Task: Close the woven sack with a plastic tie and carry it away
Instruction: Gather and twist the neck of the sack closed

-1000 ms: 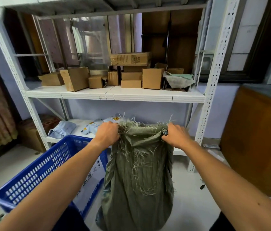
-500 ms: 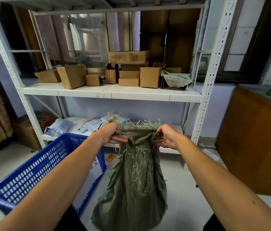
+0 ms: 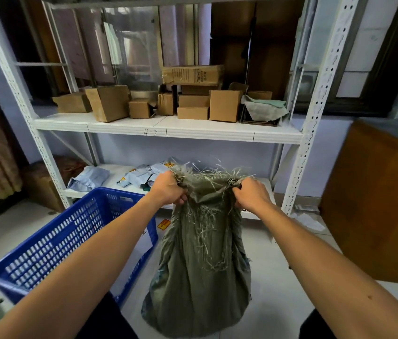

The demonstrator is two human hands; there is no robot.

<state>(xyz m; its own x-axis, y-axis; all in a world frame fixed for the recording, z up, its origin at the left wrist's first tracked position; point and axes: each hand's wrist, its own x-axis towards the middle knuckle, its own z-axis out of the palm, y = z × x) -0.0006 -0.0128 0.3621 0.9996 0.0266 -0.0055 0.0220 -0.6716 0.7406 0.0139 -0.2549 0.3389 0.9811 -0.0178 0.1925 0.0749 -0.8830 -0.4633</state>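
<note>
Woven sack (image 3: 200,260): hanging in front of the white rack (image 3: 168,130), long axis vertical, frayed mouth uppermost, base at or near the floor beside the blue crate (image 3: 65,241). Left hand (image 3: 168,189): fist clenched on the left corner of the mouth. Right hand (image 3: 250,194): clenched on the right corner. Mouth stretched level between both fists, equally near each. No plastic tie visible. Likely next: bunch mouth inward into one neck.
</note>
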